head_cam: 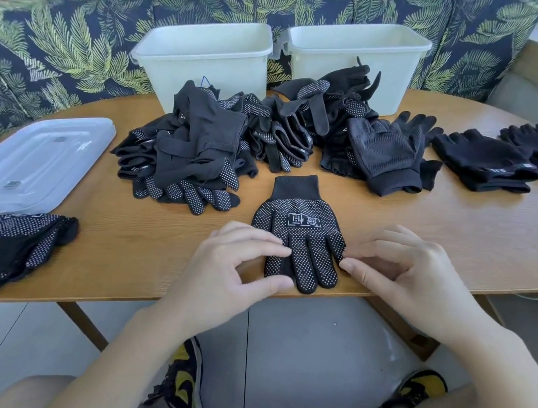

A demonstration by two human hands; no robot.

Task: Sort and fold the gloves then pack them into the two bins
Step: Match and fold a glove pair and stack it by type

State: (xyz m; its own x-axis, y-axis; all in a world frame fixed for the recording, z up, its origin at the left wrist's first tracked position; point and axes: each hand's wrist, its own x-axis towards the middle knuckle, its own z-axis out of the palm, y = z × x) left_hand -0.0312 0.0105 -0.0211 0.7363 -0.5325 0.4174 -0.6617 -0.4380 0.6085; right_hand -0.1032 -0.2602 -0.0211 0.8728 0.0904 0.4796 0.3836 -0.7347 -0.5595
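A black dotted glove (302, 224) lies flat near the table's front edge, cuff pointing away, fingers toward me. My left hand (234, 268) pinches its fingers on the left side between thumb and fingertips. My right hand (403, 267) pinches the glove's right edge at the little finger. Behind it a large pile of black gloves (235, 137) spreads across the table's middle. Two white bins (205, 56) (358, 53) stand side by side at the back. A small stack of dotted gloves (13, 244) lies at the front left.
A clear plastic lid (31, 160) rests on the wooden table (464, 231) at left. Stacks of plain black gloves (487, 162) lie at the right. A leaf-patterned sofa (75, 45) runs behind the table. My knees and shoes show below the table edge.
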